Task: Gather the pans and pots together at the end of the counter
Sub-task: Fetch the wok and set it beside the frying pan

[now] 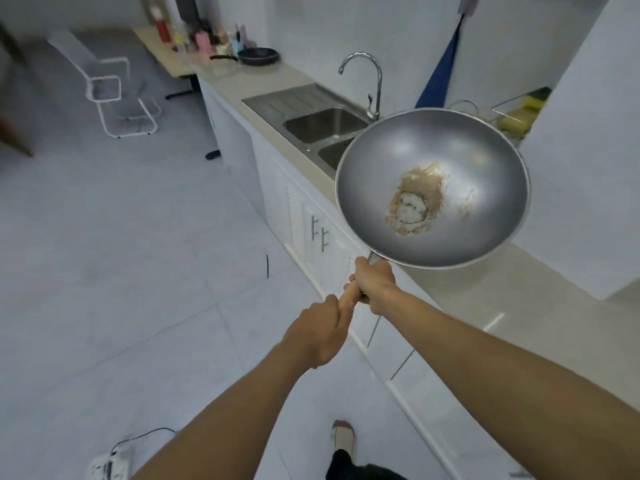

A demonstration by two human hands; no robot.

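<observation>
Both hands grip the big grey metal wok [433, 188] by its wooden handle, right hand [375, 285] nearer the bowl, left hand [320, 332] behind. Handle points toward the small black frying pan [259, 56] at the counter's [467, 292] far end.

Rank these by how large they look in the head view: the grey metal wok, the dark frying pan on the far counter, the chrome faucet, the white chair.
1. Grey metal wok, by far the largest, though nearest the camera.
2. White metal-frame chair.
3. Curved chrome faucet.
4. Dark round frying pan, smallest, but farthest away, so its true size is unsure.
</observation>
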